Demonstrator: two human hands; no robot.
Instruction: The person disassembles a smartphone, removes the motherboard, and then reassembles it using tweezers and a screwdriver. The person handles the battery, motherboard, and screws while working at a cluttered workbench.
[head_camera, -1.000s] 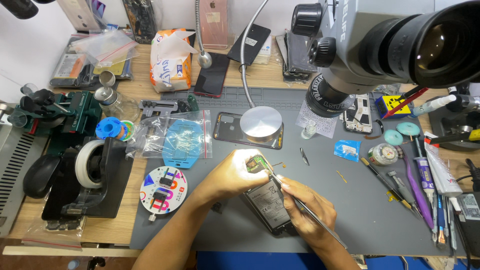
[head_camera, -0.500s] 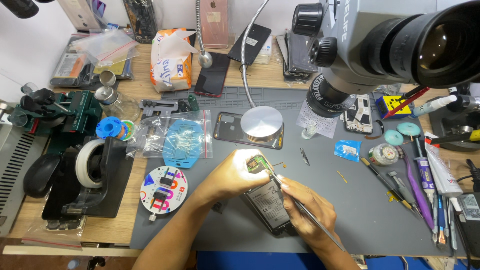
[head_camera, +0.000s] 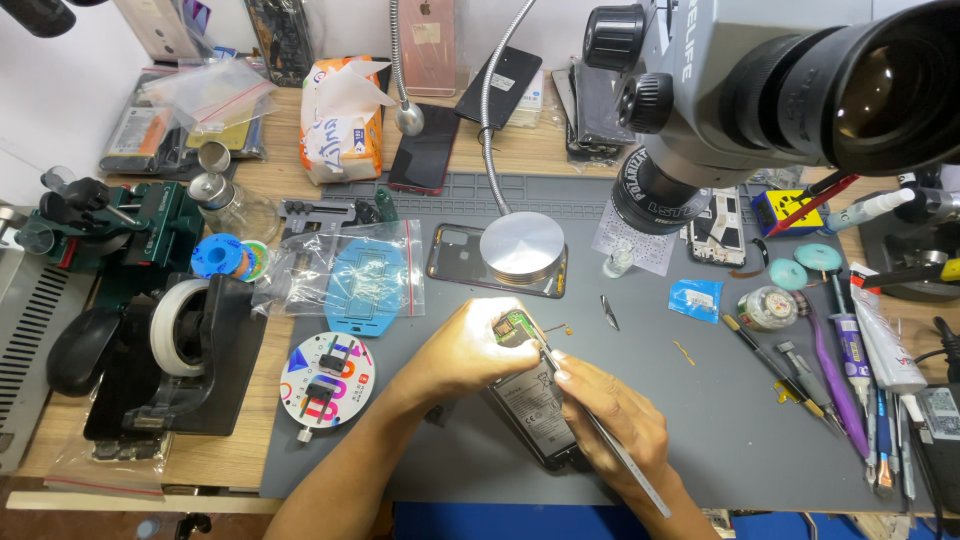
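My left hand (head_camera: 462, 350) pinches a small green circuit board (head_camera: 515, 326) above the grey work mat (head_camera: 700, 420), lit brightly by the lamp. My right hand (head_camera: 610, 420) grips a thin metal pry tool (head_camera: 600, 430) like a pen; its tip touches the board's right edge. Under both hands lies an opened black phone (head_camera: 535, 410) with its battery showing. The long handle of the tool runs down past my right wrist.
A microscope head (head_camera: 760, 90) hangs over the upper right. A round metal lamp base (head_camera: 522, 247) sits on a phone back cover. Tweezers, screwdrivers and tubes (head_camera: 850, 370) crowd the right edge. A tape dispenser (head_camera: 185, 345), a clear bag (head_camera: 350, 270) and a round colourful disc (head_camera: 327, 378) lie left.
My right hand has shifted slightly, nudging the tool tip along the board's edge. My left hand keeps the board in the same place.
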